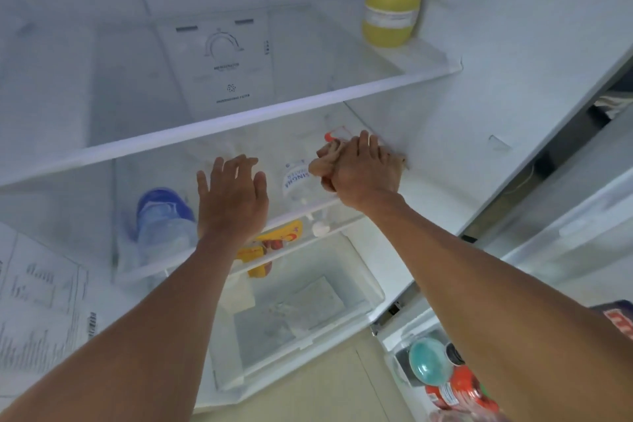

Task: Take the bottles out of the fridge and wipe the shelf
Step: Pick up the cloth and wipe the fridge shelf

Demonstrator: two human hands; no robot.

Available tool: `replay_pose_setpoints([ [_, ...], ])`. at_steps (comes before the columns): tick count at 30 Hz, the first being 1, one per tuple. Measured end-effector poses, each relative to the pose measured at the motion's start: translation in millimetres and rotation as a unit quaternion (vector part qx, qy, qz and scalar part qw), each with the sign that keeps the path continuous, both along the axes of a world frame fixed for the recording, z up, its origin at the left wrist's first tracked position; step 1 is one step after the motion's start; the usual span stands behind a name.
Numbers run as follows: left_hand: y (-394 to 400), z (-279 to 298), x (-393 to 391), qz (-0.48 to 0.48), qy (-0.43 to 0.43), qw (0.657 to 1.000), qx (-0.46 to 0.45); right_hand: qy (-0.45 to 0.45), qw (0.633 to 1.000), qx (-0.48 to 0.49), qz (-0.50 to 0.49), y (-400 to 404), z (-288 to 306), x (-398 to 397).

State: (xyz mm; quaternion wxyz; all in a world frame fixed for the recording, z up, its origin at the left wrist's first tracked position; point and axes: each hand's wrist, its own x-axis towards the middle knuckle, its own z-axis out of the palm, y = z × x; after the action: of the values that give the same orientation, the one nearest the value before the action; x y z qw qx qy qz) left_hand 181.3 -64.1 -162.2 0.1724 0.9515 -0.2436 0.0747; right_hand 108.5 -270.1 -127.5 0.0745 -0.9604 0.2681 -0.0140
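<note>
Here, inside the open fridge, the right hand [364, 168] presses a bunched tan cloth [323, 161] onto the glass shelf [349, 211], near the right wall. The left hand [233, 195] hovers open, empty. Soft and light, the cloth probably needs a bunched-up grip.

Both bare arms reach forward, well apart at the elbows. The left hand [233, 197] is flat, palm down, fingers spread. The right hand [366, 169] is closed in a fist, knuckles up, slightly farther forward.
</note>
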Motion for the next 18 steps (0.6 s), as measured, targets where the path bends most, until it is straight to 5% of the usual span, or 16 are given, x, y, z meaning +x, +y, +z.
replay_pose_setpoints([
  [3,-1,-2,0,0.007,-0.008,1.0,0.013,-0.027,0.999,-0.016,-0.021,-6,-3,20],
  [9,-2,1,-2,0.011,-0.011,1.0,0.024,-0.041,0.994,-0.032,0.101,9,-16,-7],
  [15,-4,1,-4,0.006,-0.006,1.0,0.026,-0.045,0.998,-0.041,-0.008,-11,-4,36],
  [18,-4,-2,-2,0.01,-0.014,0.999,0.03,-0.07,0.993,-0.019,0.094,-3,0,55],
])
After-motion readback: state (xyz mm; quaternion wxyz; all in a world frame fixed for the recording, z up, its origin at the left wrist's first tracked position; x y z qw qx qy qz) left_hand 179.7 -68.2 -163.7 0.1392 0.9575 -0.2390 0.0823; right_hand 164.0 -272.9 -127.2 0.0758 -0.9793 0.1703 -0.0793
